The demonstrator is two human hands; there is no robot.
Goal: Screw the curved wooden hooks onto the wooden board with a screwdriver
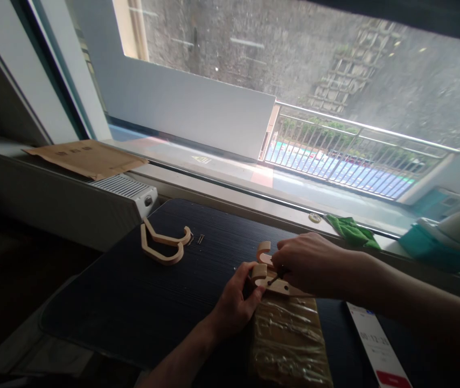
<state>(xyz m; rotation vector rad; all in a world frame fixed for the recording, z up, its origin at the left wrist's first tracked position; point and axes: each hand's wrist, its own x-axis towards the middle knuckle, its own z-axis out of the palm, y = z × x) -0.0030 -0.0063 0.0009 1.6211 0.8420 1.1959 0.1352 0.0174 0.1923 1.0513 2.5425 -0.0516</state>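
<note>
My left hand (238, 302) grips the curled end of a light wooden hook (259, 272), thumb in front and fingers behind. The hook lies on a block wrapped in brown packing tape (288, 345), and a dark hole shows in its flat part. Closed above it, my right hand (306, 261) holds a screwdriver (273, 279) whose thin shaft points down at the hook near my left thumb; its handle is hidden in the fist. Just behind, a second wooden hook (263, 250) is partly covered by my right hand.
Two bent wooden hooks (163, 261) and several small screws (200, 238) lie on the dark table (133, 302). A phone with a timer (377, 345) is at right. Along the sill are a tape roll (314, 217), a green cloth (353, 231) and a brown envelope (88, 157).
</note>
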